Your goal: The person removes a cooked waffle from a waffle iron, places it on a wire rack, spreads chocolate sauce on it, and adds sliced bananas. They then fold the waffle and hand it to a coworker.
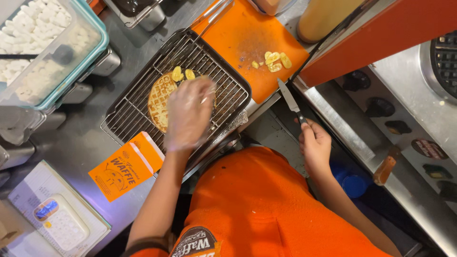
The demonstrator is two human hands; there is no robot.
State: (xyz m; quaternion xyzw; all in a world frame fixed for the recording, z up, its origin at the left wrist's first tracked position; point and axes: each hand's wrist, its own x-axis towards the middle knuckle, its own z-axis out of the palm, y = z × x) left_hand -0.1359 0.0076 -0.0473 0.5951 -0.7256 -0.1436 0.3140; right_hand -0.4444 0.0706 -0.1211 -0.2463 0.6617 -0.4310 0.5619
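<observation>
Left hand (189,114), gloved, fingers loosely spread, holds nothing, over 1 waffle (159,97); 2 banana slices (183,74) at waffle's 1 o'clock. Right hand (314,145) grips 1 knife (290,99).

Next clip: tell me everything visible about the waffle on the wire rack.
The waffle is round, golden-brown, with a square grid pattern. It lies flat on a dark wire rack set in a tray. Two yellow banana slices sit at its upper edge. The left hand, in a clear glove, is over its right half and hides it; whether it touches cannot be told. The right hand holds a knife away from it.
</observation>
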